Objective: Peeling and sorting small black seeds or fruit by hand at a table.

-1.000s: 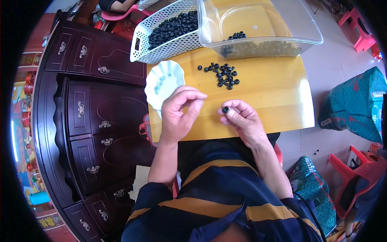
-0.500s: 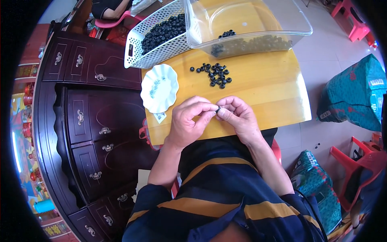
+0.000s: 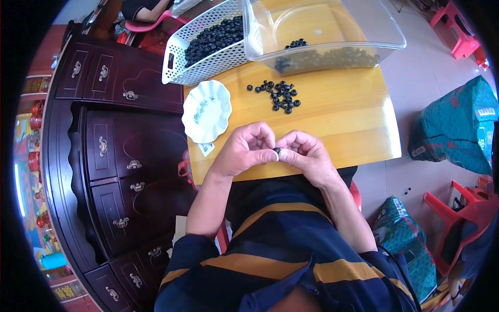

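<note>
Working well over the yellow tabletop seems smart, since a thing dropped by its near edge could roll off. At the far edge sits the big clear tub, and at the far left corner is the white basket. By the left edge is the wavy white dish; try not to bump it. The left hand and the right hand meet by the near edge, fingers bent. Toward the far edge lies a little heap of loose black pieces, best kept clear of the arms. Smallest is the one black piece, between the two hands and partly hidden. The right hand pinches it with thumb and finger. The left thumb tip is at it, but I cannot tell if that hand grips. A soft, steady pinch should work best, with slow little turns.
</note>
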`<action>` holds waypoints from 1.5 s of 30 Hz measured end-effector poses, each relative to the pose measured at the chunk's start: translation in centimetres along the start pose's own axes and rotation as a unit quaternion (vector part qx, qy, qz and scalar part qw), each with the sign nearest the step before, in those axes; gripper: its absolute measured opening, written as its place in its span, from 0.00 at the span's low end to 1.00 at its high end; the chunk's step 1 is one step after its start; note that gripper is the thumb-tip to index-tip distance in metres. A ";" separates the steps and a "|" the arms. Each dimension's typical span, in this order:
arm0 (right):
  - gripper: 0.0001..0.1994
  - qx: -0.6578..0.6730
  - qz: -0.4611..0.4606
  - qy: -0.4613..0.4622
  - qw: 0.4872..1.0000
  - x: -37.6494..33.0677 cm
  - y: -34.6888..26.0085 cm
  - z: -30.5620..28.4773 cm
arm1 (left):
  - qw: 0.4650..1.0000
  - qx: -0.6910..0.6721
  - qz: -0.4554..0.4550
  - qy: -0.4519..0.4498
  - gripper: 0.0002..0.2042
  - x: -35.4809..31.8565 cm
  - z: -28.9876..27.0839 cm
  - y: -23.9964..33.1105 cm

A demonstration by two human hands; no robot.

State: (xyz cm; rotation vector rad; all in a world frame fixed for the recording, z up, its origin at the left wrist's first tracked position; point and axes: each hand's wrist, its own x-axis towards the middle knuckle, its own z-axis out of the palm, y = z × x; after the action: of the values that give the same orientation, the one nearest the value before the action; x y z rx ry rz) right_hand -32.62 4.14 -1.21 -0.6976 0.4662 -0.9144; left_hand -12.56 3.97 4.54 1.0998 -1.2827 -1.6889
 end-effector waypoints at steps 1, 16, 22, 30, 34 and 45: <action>0.06 0.007 0.001 -0.011 1.000 0.0 0.0 0.0 | 1.000 0.004 -0.004 -0.021 0.11 0.1 -0.3 -0.1; 0.07 0.104 -0.009 -0.002 0.994 0.1 0.0 -0.3 | 0.742 0.621 0.162 0.195 0.13 9.1 -5.5 -1.0; 0.07 0.103 0.001 0.003 0.995 0.1 0.0 -0.5 | 0.715 0.663 0.146 0.167 0.12 10.6 -5.8 -1.7; 0.07 0.110 0.006 0.010 0.994 0.1 -0.2 -0.6 | 0.729 0.644 0.166 0.165 0.09 11.1 -5.4 -1.8; 0.07 0.111 0.006 0.005 0.994 0.1 -0.3 -0.6 | 0.732 0.633 0.188 0.165 0.06 11.4 -5.8 -2.2; 0.08 0.125 0.000 0.019 0.992 0.3 0.0 -0.9 | 0.796 0.521 0.235 0.198 0.05 6.7 -2.2 0.4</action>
State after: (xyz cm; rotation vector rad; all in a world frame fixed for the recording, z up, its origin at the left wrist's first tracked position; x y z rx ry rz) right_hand -33.07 3.61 -1.87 -0.4534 0.3772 -0.9682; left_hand -12.92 -2.94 3.33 1.4314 -2.0145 -0.2424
